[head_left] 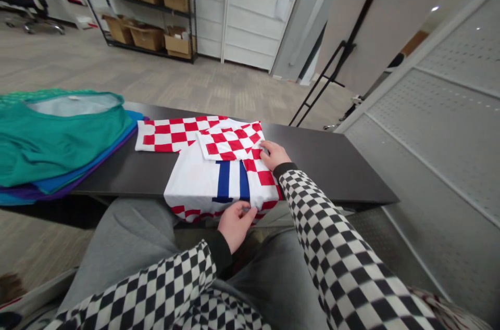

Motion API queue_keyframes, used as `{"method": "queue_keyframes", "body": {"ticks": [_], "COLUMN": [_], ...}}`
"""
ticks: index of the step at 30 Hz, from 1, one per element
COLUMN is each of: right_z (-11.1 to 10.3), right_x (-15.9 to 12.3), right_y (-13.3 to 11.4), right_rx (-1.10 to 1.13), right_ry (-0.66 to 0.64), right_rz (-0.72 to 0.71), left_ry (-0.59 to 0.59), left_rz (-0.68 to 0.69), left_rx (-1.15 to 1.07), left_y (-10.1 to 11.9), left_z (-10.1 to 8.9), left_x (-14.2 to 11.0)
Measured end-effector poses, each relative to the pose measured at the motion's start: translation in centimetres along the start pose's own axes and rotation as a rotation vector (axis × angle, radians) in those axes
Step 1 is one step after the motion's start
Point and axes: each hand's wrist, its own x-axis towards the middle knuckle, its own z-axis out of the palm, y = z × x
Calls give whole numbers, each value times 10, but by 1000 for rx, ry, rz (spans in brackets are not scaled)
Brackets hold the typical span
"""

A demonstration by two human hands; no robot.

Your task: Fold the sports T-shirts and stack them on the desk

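A white jersey [195, 174] with red checks and blue number stripes lies partly folded on the dark table. One checkered sleeve stretches out to the left; the other is folded across the top. My left hand [235, 223] is at the near edge, its thumb and forefinger closed on the cloth that hangs over the table's front. Farther up, my right hand [274, 154] pinches the right folded edge beside the checkered sleeve. Parts of both hands' fingertips are hidden by the fabric or the hand itself.
A pile of garments, with a green shirt [66, 142] on top and blue and purple ones under it, lies on the table's [312, 158] left end. A perforated grey panel [441, 137] stands at the right. Beyond are a shelf with cardboard boxes [146, 36] and a black stand [339, 62].
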Motion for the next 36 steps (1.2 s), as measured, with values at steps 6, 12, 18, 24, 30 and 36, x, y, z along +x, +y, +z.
{"method": "queue_keyframes", "body": {"ticks": [6, 12, 18, 24, 30, 36], "right_z": [2, 1, -1, 0, 0, 5], "right_x": [0, -1, -1, -1, -1, 1], "right_y": [4, 4, 3, 2, 3, 10], "right_rx": [0, 0, 13, 12, -6, 9], "right_ry": [6, -1, -9, -5, -10, 9], "right_rz": [-7, -1, -6, 2, 0, -33], "left_ry": [56, 20, -94, -53, -317, -620], "left_rz": [191, 153, 2, 112, 55, -110], "left_rx": [143, 36, -236, -104, 383, 679], "left_y": [9, 1, -11, -11, -47, -19], "left_z": [-1, -5, -3, -5, -41, -119], "left_x": [-5, -6, -2, 2, -1, -25]}}
